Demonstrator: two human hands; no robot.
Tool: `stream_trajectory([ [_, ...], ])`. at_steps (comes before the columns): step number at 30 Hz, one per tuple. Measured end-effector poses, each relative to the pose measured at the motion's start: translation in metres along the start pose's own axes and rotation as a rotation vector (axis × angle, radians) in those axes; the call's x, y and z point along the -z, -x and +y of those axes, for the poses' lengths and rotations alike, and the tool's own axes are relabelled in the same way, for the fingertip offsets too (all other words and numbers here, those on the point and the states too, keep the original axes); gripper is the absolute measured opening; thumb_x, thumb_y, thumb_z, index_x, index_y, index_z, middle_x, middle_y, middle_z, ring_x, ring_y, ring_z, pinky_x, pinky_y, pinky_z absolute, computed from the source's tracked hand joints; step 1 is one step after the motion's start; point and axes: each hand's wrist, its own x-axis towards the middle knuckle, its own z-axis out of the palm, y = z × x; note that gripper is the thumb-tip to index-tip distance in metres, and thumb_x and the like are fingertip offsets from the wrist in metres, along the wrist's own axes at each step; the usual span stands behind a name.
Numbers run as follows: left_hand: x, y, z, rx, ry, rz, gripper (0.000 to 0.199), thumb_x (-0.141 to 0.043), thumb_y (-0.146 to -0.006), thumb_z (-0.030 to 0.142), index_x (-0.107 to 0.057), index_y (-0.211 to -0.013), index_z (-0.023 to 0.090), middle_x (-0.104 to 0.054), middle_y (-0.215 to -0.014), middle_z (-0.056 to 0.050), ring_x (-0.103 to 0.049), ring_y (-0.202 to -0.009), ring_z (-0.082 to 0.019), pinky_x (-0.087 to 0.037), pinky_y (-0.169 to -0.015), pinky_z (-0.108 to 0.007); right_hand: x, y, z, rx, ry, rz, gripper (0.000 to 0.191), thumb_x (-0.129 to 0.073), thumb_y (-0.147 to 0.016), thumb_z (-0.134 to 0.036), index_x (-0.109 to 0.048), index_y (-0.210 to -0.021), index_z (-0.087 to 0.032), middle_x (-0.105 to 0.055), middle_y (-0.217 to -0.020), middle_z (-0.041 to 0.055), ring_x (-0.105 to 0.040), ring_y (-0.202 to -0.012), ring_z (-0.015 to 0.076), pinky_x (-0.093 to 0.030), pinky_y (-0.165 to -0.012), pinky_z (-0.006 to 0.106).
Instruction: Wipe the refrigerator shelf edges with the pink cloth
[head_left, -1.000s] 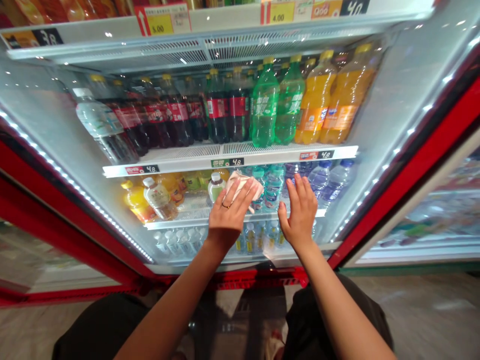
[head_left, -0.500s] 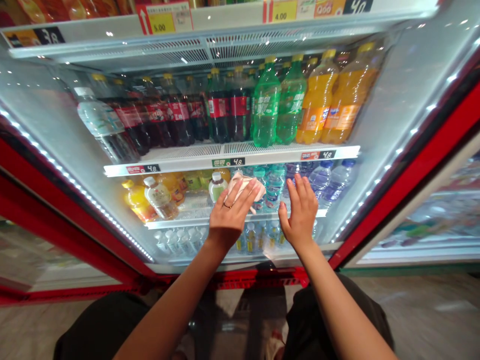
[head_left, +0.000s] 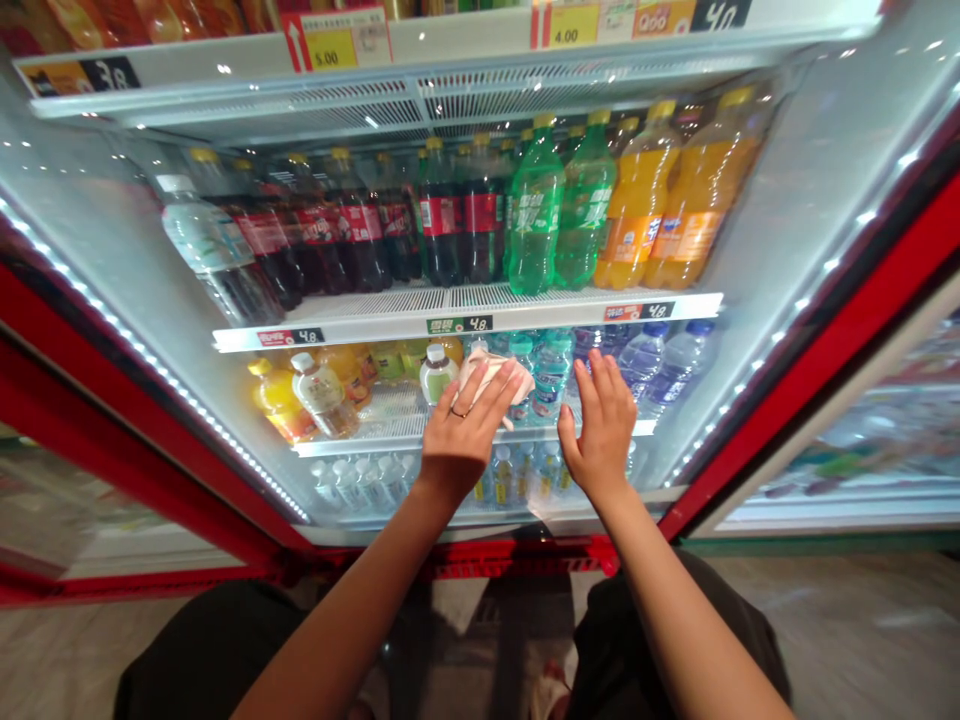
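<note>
Under the outstretched fingers of my left hand (head_left: 463,430) is a pale pink cloth (head_left: 491,375), pressed flat against the glass door of a drinks fridge. A ring sits on one finger of that hand. To the right, my right hand (head_left: 600,425) lies with its palm toward the glass, fingers spread and holding nothing. Behind the glass, blue-green bottles (head_left: 553,370) show between the two hands, and a white-capped bottle (head_left: 437,372) stands just left of the cloth. The cloth's lower part is hidden by my fingers.
Upper-shelf cola bottles (head_left: 442,225), green soda bottles (head_left: 536,215) and orange soda bottles (head_left: 634,205) stand above my hands. A red door frame (head_left: 810,350) runs down the right side. My knees are bent close to the fridge's red base (head_left: 510,560).
The fridge contents sit very slightly further right in the view. Both hands and the cloth keep almost the same places.
</note>
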Motion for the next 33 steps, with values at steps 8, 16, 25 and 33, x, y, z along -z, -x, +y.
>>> stream_trajectory([
  [8,-0.0005,0.0072,0.0022,0.032,-0.015,0.046,0.081,-0.051,-0.099,0.003,-0.026,-0.174,0.023,-0.046,-0.171,0.0,-0.028,-0.168,-0.019,-0.011,-0.142,-0.04,0.0007,0.0,0.0017,0.009,-0.018,0.024,0.084,-0.048,-0.102,-0.022,-0.01,-0.177,-0.033,-0.036,-0.179,0.0082,-0.038,-0.164,0.0313,-0.045,-0.124,0.054],
  [16,0.0034,0.0046,-0.0016,-0.01,-0.053,0.047,0.076,-0.052,-0.1,0.004,-0.032,-0.172,0.021,-0.044,-0.172,0.003,-0.016,-0.17,-0.016,-0.001,-0.142,-0.037,0.0001,0.0002,0.0003,0.005,-0.01,0.005,0.085,-0.048,-0.103,-0.023,-0.008,-0.177,-0.032,-0.036,-0.179,0.0092,-0.039,-0.163,0.0323,-0.043,-0.125,0.054],
  [25,-0.0015,0.005,0.0019,0.028,-0.06,0.059,0.076,-0.054,-0.1,0.006,-0.033,-0.172,0.021,-0.042,-0.173,0.003,-0.01,-0.171,-0.017,-0.001,-0.142,-0.036,0.0011,-0.0005,0.0008,0.016,-0.045,0.041,0.082,-0.05,-0.105,-0.023,-0.012,-0.177,-0.033,-0.038,-0.178,0.008,-0.039,-0.163,0.0315,-0.042,-0.126,0.053],
  [33,0.0021,0.001,-0.0022,0.016,-0.04,0.035,0.081,-0.053,-0.1,0.006,-0.025,-0.174,0.023,-0.042,-0.173,0.003,-0.024,-0.169,-0.018,-0.007,-0.142,-0.038,0.0012,-0.0017,-0.0016,0.022,-0.048,0.05,0.081,-0.051,-0.105,-0.023,-0.015,-0.176,-0.032,-0.041,-0.177,0.0092,-0.04,-0.163,0.0321,-0.043,-0.127,0.054],
])
